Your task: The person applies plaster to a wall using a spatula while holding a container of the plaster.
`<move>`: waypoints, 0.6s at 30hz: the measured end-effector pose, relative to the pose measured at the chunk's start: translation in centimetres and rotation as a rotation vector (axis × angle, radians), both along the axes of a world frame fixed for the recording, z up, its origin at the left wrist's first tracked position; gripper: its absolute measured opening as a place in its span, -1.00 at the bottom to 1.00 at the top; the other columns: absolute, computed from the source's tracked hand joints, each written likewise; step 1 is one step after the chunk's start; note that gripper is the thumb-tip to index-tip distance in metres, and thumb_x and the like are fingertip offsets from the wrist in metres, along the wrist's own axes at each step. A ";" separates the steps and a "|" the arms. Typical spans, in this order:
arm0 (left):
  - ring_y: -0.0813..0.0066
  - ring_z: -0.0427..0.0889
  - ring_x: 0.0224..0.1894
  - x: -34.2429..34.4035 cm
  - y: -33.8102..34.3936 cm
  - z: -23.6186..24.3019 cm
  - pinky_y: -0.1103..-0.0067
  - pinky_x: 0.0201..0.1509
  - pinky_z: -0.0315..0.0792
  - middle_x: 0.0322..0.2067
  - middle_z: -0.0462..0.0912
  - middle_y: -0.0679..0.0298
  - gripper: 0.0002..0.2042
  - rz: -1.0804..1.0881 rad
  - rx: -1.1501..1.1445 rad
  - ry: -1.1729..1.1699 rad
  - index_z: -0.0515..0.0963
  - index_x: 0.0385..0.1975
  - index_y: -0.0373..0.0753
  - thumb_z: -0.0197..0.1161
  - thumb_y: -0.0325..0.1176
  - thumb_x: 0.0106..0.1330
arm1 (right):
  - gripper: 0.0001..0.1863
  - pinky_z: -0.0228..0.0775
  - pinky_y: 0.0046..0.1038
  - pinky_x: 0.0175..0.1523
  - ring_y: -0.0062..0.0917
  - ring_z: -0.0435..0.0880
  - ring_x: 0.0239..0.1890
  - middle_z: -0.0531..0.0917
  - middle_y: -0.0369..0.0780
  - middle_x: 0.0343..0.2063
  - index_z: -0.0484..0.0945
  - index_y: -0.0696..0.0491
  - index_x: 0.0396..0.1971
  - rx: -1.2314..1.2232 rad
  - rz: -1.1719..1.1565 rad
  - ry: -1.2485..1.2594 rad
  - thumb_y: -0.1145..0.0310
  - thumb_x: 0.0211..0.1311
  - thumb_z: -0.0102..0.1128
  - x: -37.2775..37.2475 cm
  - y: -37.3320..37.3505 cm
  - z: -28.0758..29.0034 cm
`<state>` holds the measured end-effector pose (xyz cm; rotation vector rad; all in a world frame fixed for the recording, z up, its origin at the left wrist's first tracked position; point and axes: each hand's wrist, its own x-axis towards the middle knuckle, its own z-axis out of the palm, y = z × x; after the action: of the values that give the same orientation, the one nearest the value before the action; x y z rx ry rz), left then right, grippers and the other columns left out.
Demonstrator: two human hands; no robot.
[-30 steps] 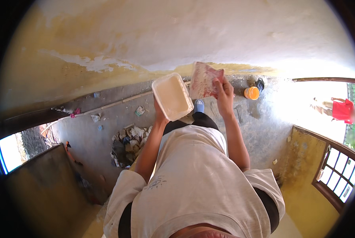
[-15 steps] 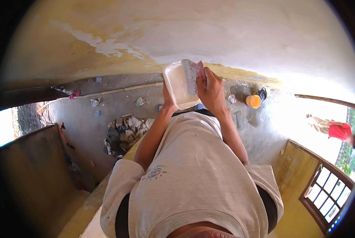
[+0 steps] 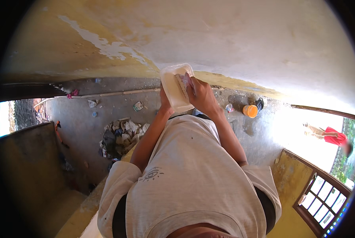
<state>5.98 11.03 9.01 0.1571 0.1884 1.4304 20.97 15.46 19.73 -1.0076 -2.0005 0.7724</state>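
My left hand (image 3: 165, 102) is wrapped round the left side of a white rectangular tray (image 3: 170, 88) smeared with pale, creamy paste. A wide putty knife (image 3: 181, 84) with a whitish, paste-stained blade is gripped in my right hand (image 3: 203, 97). Its blade dips into the tray, angled over the right half, and the lower edge is hidden by the tray's contents and my fingers. Beyond the tray rises a wall (image 3: 233, 35), yellow in places and coated whitish in others, with a rough pale patch (image 3: 102, 43) at the left.
On the grey floor lie a heap of torn paper and rubbish (image 3: 122, 137), a long pale pole (image 3: 118, 94) along the wall and an orange bucket (image 3: 249, 111) beside a dark bag (image 3: 259, 104). A person in a red top (image 3: 336, 137) is outside the bright doorway at right.
The putty knife has gone from upright above the tray's right edge down into the tray. My right hand has moved slightly left and down with it. The left hand still holds the tray.
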 end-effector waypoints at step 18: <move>0.09 0.44 0.28 -6.6 -0.9 3.5 0.14 0.28 0.47 0.30 0.35 0.02 -0.34 0.083 -0.052 0.056 0.17 0.39 -0.25 -0.13 0.11 0.47 | -0.70 0.53 -0.42 0.04 -0.49 0.68 -0.11 0.63 -0.16 -0.08 0.46 0.23 -0.01 -1.200 0.275 1.235 0.47 0.29 0.07 -5.2 -2.7 1.5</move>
<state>-0.58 10.11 12.56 0.1479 0.2807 1.5029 15.73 12.73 21.21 -0.4848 -0.4699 2.1672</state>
